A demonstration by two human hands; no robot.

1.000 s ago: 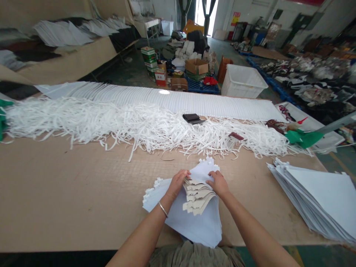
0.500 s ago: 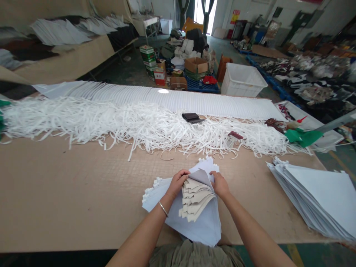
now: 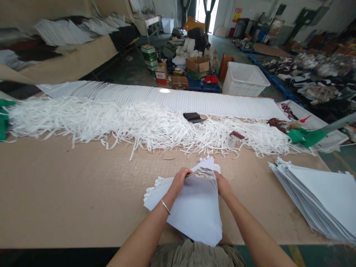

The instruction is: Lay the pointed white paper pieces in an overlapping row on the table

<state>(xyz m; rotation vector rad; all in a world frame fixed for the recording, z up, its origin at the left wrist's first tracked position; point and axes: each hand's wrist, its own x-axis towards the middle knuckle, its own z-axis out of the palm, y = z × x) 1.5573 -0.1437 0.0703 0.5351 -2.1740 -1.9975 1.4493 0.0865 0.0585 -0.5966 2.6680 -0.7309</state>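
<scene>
A stack of white cut sheets (image 3: 194, 207) with notched far edges lies on the brown table (image 3: 69, 193) right in front of me. My left hand (image 3: 179, 180) grips the stack's far left edge, fingers curled over the sheets. On the far right edge my right hand (image 3: 222, 184) presses against the same sheets, fingers closed on them. Between the hands the top sheets lie flat, with only a few grey undersides showing at the far tips. A thin bangle sits on my left wrist.
A long heap of white paper strips (image 3: 139, 126) crosses the table, with a row of white sheets (image 3: 167, 98) behind it. A dark wallet (image 3: 192, 117) lies on the strips. Another fanned pile of sheets (image 3: 319, 200) sits at the right. A white bin (image 3: 244, 79) and boxes stand beyond.
The sheets that were folded back toward me, showing grey undersides, have been laid down flat. Both hands stayed at the stack's far edge.
</scene>
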